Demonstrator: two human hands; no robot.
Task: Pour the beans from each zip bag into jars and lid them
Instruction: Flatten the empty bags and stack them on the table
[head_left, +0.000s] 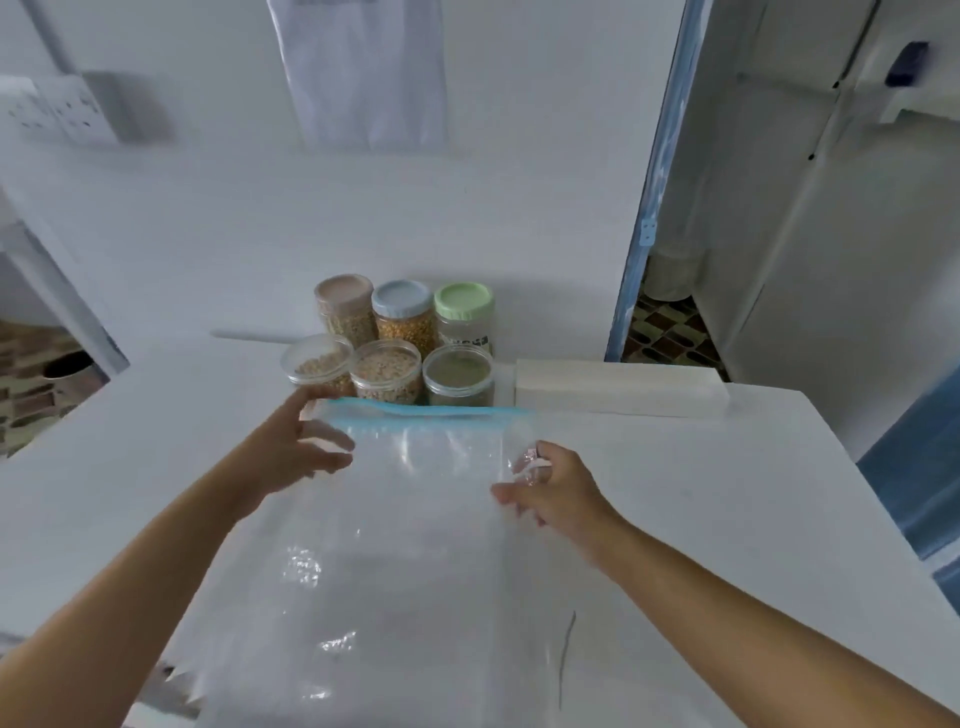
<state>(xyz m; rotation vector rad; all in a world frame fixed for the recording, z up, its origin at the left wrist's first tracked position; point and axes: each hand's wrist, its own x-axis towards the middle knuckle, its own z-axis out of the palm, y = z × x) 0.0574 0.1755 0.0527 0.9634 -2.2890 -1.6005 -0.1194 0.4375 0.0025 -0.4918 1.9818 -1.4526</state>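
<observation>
We hold the clear zip bag over the worktop's near half, its blue zip strip toward the far edge. Right hand pinches the crumpled right side. Left hand at the top-left corner, fingers loosely spread, grip unclear. Six jars cluster at the far edge: back three lidded, front three open. White box just right of them.

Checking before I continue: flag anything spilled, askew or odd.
Nothing spilled or toppled. The clear plastic zip bag with a blue seal, pinched by the right hand, looks empty; the three front clear jars show no coloured lids, unlike the lidded three behind.
</observation>
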